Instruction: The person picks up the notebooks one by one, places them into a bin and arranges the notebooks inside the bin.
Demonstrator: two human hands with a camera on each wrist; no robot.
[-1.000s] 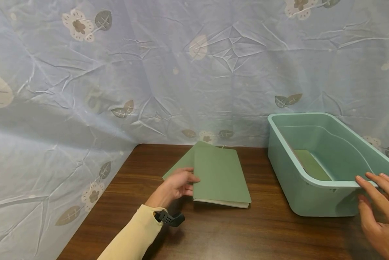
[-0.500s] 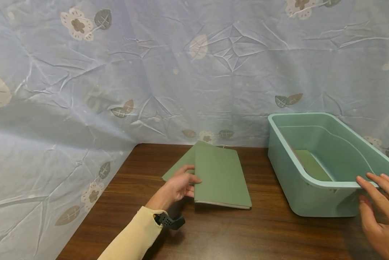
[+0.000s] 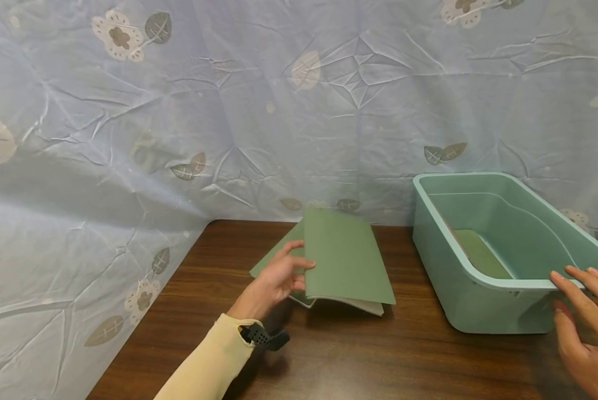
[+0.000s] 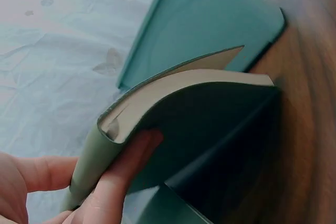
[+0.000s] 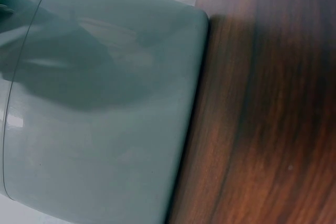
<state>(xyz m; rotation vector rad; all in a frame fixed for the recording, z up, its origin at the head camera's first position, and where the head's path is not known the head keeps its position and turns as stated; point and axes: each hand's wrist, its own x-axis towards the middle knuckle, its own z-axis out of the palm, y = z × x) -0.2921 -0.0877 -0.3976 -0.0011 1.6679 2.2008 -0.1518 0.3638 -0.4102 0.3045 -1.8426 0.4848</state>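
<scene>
A green soft-covered notebook is gripped along its spine by my left hand. In the left wrist view, its pages bow and one cover stands slightly apart from them. The notebook is raised and tilted over a second green notebook, which lies mostly hidden on the table. My right hand rests its extended fingers on the near rim of a pale green plastic tub, with the thumb by the outer wall. In the right wrist view, the tub's wall fills the left side.
Inside the tub, a flat green item lies on the bottom. The brown wooden table spans the gap between notebooks and tub. A flowered lilac-grey cloth hangs behind and along the left side.
My left hand has lifted the upper notebook and shifted it slightly right, and its pages now hang apart from the top cover. The right hand and tub have stayed put.
</scene>
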